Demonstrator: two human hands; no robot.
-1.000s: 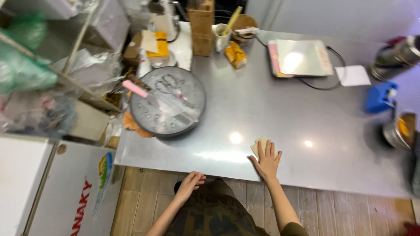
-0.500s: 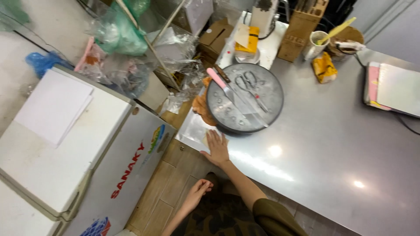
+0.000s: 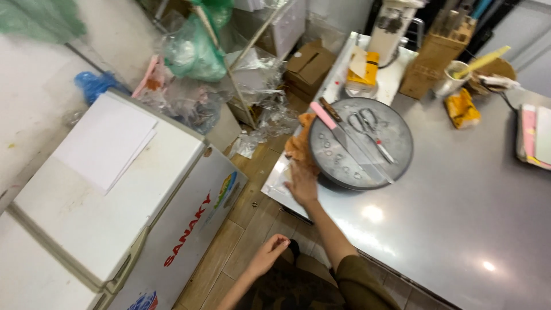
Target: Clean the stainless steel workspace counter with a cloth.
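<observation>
At the counter [image 3: 459, 218] corner, the right hand [image 3: 302, 182] is lying open and flat, touching an orange cloth [image 3: 299, 146] just above it (beside the tray [image 3: 360, 143]); the left hand [image 3: 270, 252] is hanging loosely open, holding nothing.

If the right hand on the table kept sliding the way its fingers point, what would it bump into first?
Probably the orange cloth: the right hand points up the table's edge, and its fingertips look already at the cloth, beside the round metal tray. Depth is unclear.

Left of the steel table [image 3: 459, 229]: 1 white chest freezer [image 3: 115, 195], a cardboard box [image 3: 310, 64]. At the table's far edge: a knife block [image 3: 427, 72], a cup [image 3: 450, 83].
</observation>
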